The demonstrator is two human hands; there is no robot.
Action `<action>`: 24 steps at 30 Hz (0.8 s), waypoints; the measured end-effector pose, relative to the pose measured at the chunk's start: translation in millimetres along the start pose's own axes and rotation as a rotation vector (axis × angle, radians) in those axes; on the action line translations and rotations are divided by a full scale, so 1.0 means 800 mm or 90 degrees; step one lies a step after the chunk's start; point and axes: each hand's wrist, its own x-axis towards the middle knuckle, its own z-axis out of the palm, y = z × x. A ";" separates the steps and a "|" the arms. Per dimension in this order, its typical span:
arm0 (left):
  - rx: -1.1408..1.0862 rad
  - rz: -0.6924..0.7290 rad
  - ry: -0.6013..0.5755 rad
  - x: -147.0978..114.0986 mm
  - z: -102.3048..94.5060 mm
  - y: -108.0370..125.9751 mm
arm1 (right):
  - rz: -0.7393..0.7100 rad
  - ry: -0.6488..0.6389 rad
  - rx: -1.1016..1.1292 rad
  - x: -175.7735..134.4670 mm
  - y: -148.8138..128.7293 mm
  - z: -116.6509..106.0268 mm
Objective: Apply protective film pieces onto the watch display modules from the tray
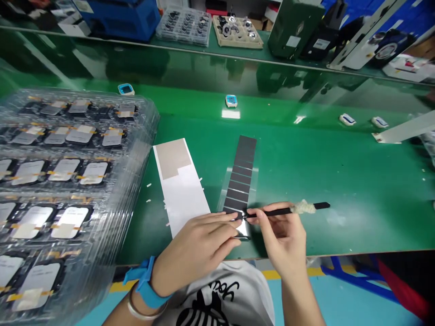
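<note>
My left hand (199, 240) lies flat with its fingers stretched over the near end of a clear film strip carrying dark rectangular stickers (240, 184). Between the thumb and fingers of my right hand (287, 235) are slim black tweezers (279, 212), wrapped with pale tape near the back end. Their tip meets the strip's near end beside my left fingertips. A shiny dark-edged piece (243, 231) shows partly under my left fingers; its kind is unclear. Left of the strip is a white backing sheet (185, 194) with a beige patch at its far end, its near end behind my left hand.
Stacked clear plastic trays (136, 149) of screen-like parts fill the left side. Several small watch-like pieces, one of them a blue-faced watch (231, 101), lie along the back of the green table (340, 181). A raised shelf (190, 45) behind bears boxes and part trays.
</note>
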 end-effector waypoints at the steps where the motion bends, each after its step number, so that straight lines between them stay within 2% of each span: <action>1: -0.001 0.000 0.002 0.000 0.000 0.000 | 0.002 0.007 0.004 0.000 0.000 -0.001; 24: -0.020 -0.005 0.009 0.000 0.001 -0.001 | -0.021 -0.009 -0.028 0.001 0.000 0.001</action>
